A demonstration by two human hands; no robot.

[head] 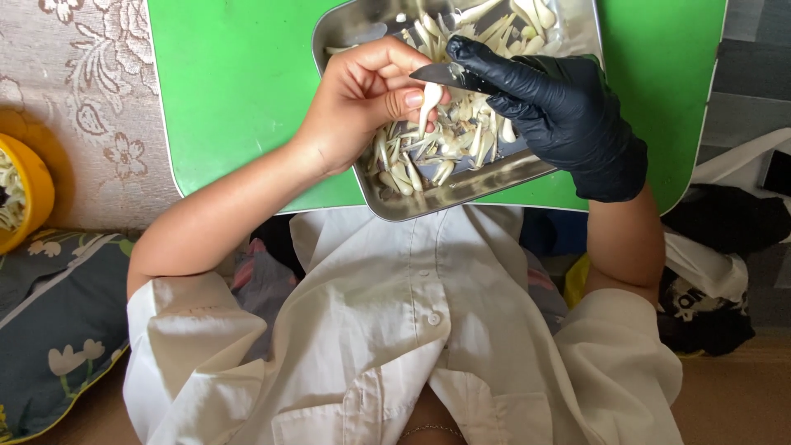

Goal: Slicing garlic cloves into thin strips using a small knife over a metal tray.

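White stalk [429,99] pinched in left hand [362,103], knife [441,76] just above.

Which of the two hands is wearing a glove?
The right hand, in a black glove and holding the knife; the left hand is bare.

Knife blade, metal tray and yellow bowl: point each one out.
Knife blade [438,74], head view: on the flat of the blade.
Metal tray [445,198], head view: on its near rim.
Yellow bowl [37,185], head view: on its outer wall at the left edge.
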